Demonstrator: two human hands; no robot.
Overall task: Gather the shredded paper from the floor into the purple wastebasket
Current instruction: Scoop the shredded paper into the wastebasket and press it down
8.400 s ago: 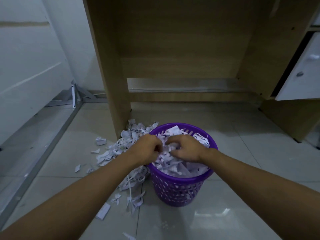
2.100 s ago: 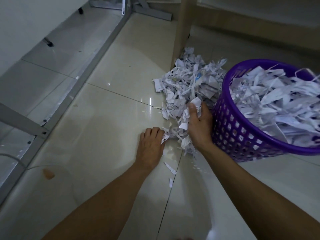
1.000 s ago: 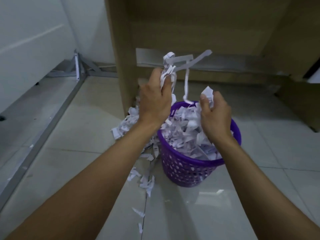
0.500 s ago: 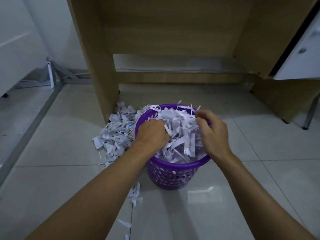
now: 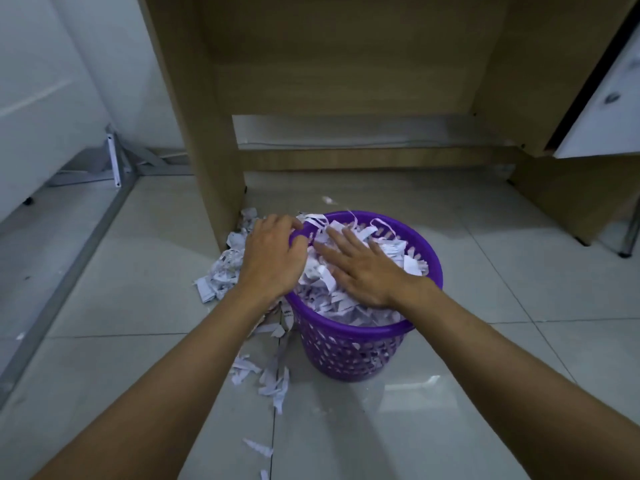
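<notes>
Landmark: purple wastebasket (image 5: 353, 344), standing upright on the tiled floor (image 5: 485, 393).

Surroundings: wooden desk (image 5: 346, 64) directly behind the wastebasket; its left side panel comes down to the floor just behind and left of the wastebasket, and the loose pile is wedged against its foot. White drawer front (image 5: 602, 109) up and to the right, well apart. Grey metal frame (image 5: 114, 161) along the floor far to the left.

Shredded paper (image 5: 349, 299): white strips with faint print, heaped to the wastebasket rim, a few curls standing above it. A second heap lies on the floor touching the wastebasket's left side; scattered strips trail from its near-left foot toward me.

Hands: my right hand (image 5: 363, 268) lies flat, fingers straight, pressing on the paper inside the wastebasket. My left hand (image 5: 273, 258) sits over the left rim, fingers bent over the rim's far-left edge; whether they grip the rim or paper, I cannot tell.
</notes>
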